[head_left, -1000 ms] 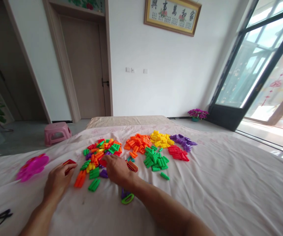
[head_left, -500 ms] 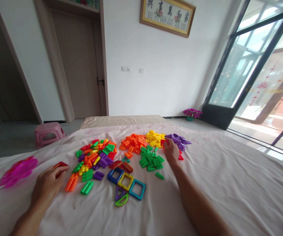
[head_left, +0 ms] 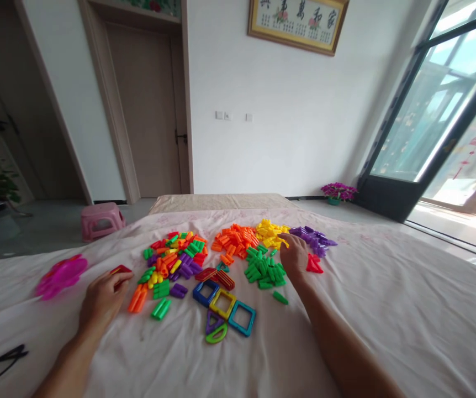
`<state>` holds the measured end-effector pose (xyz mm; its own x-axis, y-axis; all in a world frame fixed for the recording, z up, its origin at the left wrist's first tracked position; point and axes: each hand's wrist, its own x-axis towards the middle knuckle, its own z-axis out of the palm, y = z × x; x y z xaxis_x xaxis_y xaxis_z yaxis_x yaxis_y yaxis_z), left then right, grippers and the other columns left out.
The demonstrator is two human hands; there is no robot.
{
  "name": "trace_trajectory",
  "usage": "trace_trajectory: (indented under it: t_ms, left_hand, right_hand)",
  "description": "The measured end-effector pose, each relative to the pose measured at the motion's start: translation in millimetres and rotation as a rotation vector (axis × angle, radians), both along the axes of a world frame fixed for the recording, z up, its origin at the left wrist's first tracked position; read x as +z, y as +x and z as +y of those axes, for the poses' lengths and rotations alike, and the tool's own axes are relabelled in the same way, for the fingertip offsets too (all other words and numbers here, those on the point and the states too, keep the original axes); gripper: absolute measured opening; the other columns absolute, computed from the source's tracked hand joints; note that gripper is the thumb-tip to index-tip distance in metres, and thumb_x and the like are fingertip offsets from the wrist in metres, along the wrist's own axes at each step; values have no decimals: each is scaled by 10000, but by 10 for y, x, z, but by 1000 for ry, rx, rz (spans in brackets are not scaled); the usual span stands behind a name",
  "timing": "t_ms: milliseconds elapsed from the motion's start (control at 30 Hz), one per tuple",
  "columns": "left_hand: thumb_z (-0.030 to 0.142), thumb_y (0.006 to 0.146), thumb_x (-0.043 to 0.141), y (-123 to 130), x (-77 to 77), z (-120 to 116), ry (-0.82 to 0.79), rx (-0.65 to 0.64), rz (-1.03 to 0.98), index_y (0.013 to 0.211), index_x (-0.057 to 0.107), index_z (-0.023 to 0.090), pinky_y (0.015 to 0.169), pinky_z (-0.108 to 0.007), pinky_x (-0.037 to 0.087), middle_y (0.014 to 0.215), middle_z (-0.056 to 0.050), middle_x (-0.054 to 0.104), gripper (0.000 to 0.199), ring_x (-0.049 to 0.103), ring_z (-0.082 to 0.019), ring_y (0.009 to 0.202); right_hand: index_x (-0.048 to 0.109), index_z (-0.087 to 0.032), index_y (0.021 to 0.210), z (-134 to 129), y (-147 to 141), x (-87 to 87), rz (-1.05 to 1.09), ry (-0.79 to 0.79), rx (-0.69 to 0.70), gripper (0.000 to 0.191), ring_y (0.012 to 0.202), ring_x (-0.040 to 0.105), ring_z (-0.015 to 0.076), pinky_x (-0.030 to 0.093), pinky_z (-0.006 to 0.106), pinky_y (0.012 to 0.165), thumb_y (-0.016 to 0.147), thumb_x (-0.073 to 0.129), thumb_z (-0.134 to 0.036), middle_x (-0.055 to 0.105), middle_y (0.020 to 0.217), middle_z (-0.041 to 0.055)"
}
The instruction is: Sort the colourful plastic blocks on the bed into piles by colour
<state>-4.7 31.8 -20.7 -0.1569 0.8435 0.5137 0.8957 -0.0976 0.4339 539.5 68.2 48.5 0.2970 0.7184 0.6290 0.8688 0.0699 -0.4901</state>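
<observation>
My left hand (head_left: 104, 298) pinches a flat red piece (head_left: 121, 270) just above the cloth, left of a pile of mixed building pieces (head_left: 175, 257). My right hand (head_left: 294, 257) reaches over the sorted piles, its fingers stretched toward the yellow pieces (head_left: 271, 233), with nothing visible in them. Green pieces (head_left: 265, 268) lie left of that wrist, purple pieces (head_left: 313, 240) behind it, and red pieces (head_left: 313, 264) to its right. Orange pieces (head_left: 236, 240) form another heap. Square frame tiles, including a yellow one (head_left: 222, 303), lie in front with a purple triangle (head_left: 213, 322).
A magenta, petal-shaped item (head_left: 62, 276) rests at the left of the cloth (head_left: 172, 359). Black-framed glasses (head_left: 0, 365) lie at the lower left. Beyond the cloth stand a pink stool (head_left: 102, 220) and a pot of purple flowers (head_left: 338, 192).
The view has turned left, so the scene sits further right. The red piece at my right fingertips no longer shows, and more of the red pile is visible. My left hand keeps its red piece.
</observation>
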Motion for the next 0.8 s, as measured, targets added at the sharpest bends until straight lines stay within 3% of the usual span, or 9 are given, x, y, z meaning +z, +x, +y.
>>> trace_trajectory:
  t_ms: [100, 200, 267, 367, 500, 667, 800]
  left_hand:
    - [346, 839, 506, 7, -1, 3, -6, 8, 2, 960, 777, 188, 932, -340, 502, 1047, -92, 748, 336, 673, -248, 996]
    - [344, 838, 515, 2, -12, 7, -1, 18, -5, 959, 777, 197, 934, -326, 499, 1045, -83, 753, 324, 674, -240, 1000]
    - [343, 834, 520, 1, -17, 7, 9, 15, -15, 954, 777, 201, 936, -316, 499, 1039, -80, 758, 317, 674, -237, 1013]
    - [341, 825, 527, 10, -16, 2, 15, 10, -26, 949, 779, 201, 929, -306, 503, 1042, -78, 760, 314, 673, -234, 1019]
    - [334, 807, 536, 37, -4, -6, 27, 25, -43, 933, 784, 221, 914, -296, 512, 1034, -56, 764, 300, 676, -227, 1002]
    - [338, 806, 535, 50, 8, -4, 30, 42, -51, 903, 782, 234, 920, -294, 511, 1006, -42, 766, 284, 673, -227, 992]
    - [337, 825, 521, 41, 10, -2, 10, 35, -40, 936, 779, 219, 945, -315, 500, 1027, -60, 755, 305, 663, -228, 1002]
  right_hand:
    - [749, -249, 1054, -54, -583, 75, -21, -69, 313, 305, 1118, 579, 276, 425, 432, 1029, 873, 509, -194, 728, 1101, 79]
    - [747, -238, 1048, -135, -1196, 65, -98, -153, 636, 259, 1081, 615, 238, 445, 380, 1003, 879, 561, -171, 732, 1118, 61]
    - [740, -231, 1072, -157, -1536, 49, -160, -198, 728, 255, 1093, 616, 224, 452, 351, 981, 895, 567, -173, 727, 1133, 60]
    - [728, -210, 1110, -97, -1889, 65, -262, -300, 666, 264, 1108, 608, 236, 466, 337, 925, 926, 539, -205, 718, 1131, 85]
    - [722, -160, 1063, 85, -2144, 136, -396, -476, 508, 245, 1102, 609, 258, 462, 332, 892, 931, 538, -254, 699, 1140, 138]
    - [681, -157, 1111, 175, -2283, 161, -454, -589, 472, 282, 1097, 619, 270, 460, 319, 850, 861, 615, -267, 675, 1204, 149]
    - [658, -195, 1136, 117, -2254, 150, -324, -573, 506, 291, 988, 658, 242, 452, 295, 770, 860, 603, -269, 719, 1087, 98]
